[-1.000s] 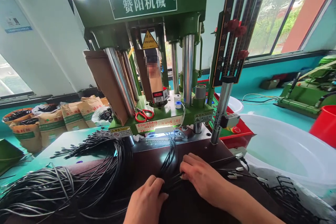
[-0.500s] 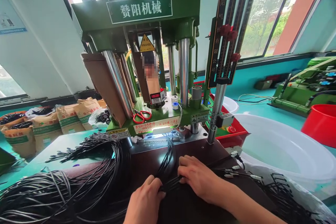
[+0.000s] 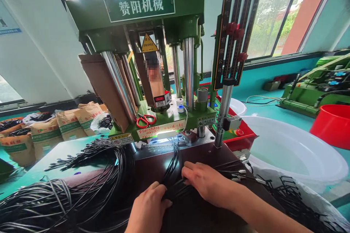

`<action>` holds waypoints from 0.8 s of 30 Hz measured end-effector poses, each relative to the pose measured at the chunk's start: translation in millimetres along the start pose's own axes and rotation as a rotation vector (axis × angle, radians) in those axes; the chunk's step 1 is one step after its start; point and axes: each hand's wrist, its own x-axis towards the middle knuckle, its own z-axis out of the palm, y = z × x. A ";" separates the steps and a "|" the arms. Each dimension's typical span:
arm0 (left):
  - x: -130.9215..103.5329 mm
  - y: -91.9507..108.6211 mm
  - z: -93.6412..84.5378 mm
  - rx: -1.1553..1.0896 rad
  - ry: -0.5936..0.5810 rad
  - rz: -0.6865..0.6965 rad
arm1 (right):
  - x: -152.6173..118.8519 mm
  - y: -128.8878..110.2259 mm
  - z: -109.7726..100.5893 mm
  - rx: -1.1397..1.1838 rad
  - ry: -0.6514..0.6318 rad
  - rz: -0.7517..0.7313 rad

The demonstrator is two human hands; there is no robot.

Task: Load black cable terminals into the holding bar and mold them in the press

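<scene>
Black cables [image 3: 172, 160] run from the lit lower part of the green press [image 3: 164, 129] down to my hands on the dark tabletop. My left hand [image 3: 150, 204], at the lower middle, has its fingers curled round the cable bundle. To its right, my right hand [image 3: 198, 180] pinches the same cables, whose connector ends [image 3: 242, 171] stick out beyond it. A short stretch of cable shows between the two hands. On the left lies a large coiled heap of black cables [image 3: 35, 204].
Red-handled scissors [image 3: 146, 120] rest on the press ledge. A white tub [image 3: 290, 145], a red bucket [image 3: 332, 125] and a pile of black cable ends [image 3: 295, 196] are at the right. Paper sacks [image 3: 68, 125] stand at the left. Part of a person [image 3: 154, 83] shows behind the press.
My right hand has shifted slightly left along the cables, and the connector ends have moved left with it. The whole view has shifted a little.
</scene>
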 end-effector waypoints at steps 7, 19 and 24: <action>0.3 -2.7 4.0 0.043 -0.016 0.012 | 5.3 7.0 9.2 0.077 -0.089 -0.007; -0.2 2.1 -7.7 0.040 -0.064 0.026 | 6.8 4.1 -3.4 0.077 -0.076 -0.024; -1.3 -1.1 -18.3 -0.021 0.003 0.119 | 5.0 -3.5 -16.3 0.065 -0.021 -0.009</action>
